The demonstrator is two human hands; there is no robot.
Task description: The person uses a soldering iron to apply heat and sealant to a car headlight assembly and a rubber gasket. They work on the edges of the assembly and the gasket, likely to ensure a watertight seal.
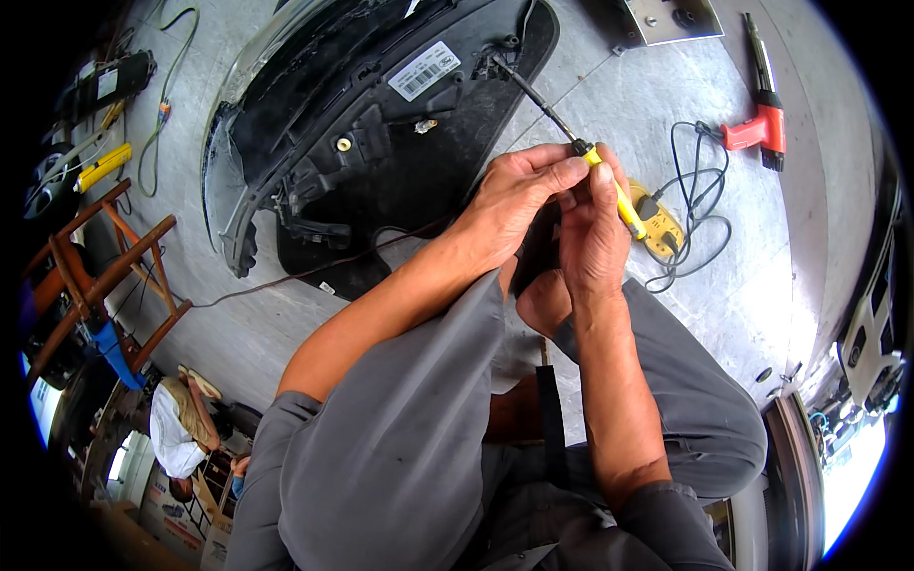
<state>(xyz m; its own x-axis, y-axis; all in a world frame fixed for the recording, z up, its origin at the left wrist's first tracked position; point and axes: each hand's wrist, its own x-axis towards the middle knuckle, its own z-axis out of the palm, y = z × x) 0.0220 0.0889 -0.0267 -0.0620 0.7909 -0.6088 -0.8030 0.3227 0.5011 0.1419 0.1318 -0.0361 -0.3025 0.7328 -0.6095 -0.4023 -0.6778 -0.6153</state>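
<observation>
Both my hands hold a yellow-handled soldering iron point(619, 195), its long thin metal shaft pointing up and to the left. My left hand point(514, 195) is closed, its thumb and fingers pinching the handle near the dark collar. The fingers of my right hand point(595, 228) wrap round the handle, with the thumb along it. At its far end the shaft reaches the upper right part of a black car headlight housing point(400, 181). Whether the tip touches the plastic I cannot tell. The housing lies back side up, with a white label point(424, 71) on it.
A yellow power strip point(657, 224) with plugged-in black cords lies right of my hands. Beyond it rests a red heat gun point(762, 128). A metal box point(671, 21) is at the top. A brown metal frame point(114, 257) stands left; farther off is another person point(181, 428).
</observation>
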